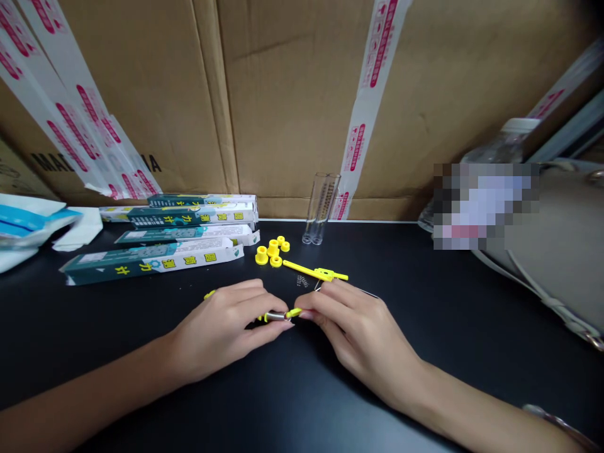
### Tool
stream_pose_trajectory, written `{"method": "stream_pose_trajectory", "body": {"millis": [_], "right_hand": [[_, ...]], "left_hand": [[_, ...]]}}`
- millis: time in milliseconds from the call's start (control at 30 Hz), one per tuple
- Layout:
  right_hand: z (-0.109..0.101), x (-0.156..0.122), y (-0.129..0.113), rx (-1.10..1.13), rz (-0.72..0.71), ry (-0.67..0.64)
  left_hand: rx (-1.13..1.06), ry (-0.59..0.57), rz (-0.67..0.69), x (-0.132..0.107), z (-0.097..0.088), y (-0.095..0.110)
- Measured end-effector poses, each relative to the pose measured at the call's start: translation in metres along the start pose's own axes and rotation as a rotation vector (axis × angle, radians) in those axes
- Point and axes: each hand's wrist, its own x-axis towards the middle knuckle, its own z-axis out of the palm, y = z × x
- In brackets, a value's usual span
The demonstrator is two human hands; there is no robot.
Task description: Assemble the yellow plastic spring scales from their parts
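Note:
My left hand pinches a silver, tightly wound spring between thumb and fingers; yellow plastic shows at its left end. Opposite it, my right hand grips a small yellow plastic piece whose tip meets the spring's right end. Whether the two are hooked together I cannot tell. Just beyond my fingers lie several small metal bits, a long yellow rod and a flat slotted yellow part. A thin metal wire is partly hidden behind my right hand. Another yellow part peeks out behind my left hand.
Several yellow caps and rings stand behind the hands. Two clear tubes stand upright near the cardboard wall. Printed long boxes lie at left, beside a white-and-blue packet. A bottle and grey bag are at right.

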Motion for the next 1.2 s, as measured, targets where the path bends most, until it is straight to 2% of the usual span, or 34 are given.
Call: {"method": "stream_pose_trajectory", "body": {"millis": [267,500,633,1033,1200], "right_hand": [[0.0025,-0.0007,-0.0001,0.118,0.018,0.131],[0.0001,-0.0027,-0.0066,0.144,0.022,0.095],[-0.0001,-0.0026,-0.0077,0.112,0.058,0.057],[0.0043,-0.0015,-0.0089,0.016,0.019,0.096],[0.0050,-0.0022,-0.0088,-0.001,0.015,0.110]], "left_hand": [[0.077,0.125,0.024,0.0024,-0.0015,0.0075],[0.107,0.178,-0.078,-0.0005,0.0028,0.0059],[0.145,0.211,-0.077,-0.0007,0.0036,0.0073],[0.198,0.189,-0.078,-0.0027,0.0042,0.0097],[0.134,0.161,-0.117,-0.0015,0.0045,0.0086]]}}
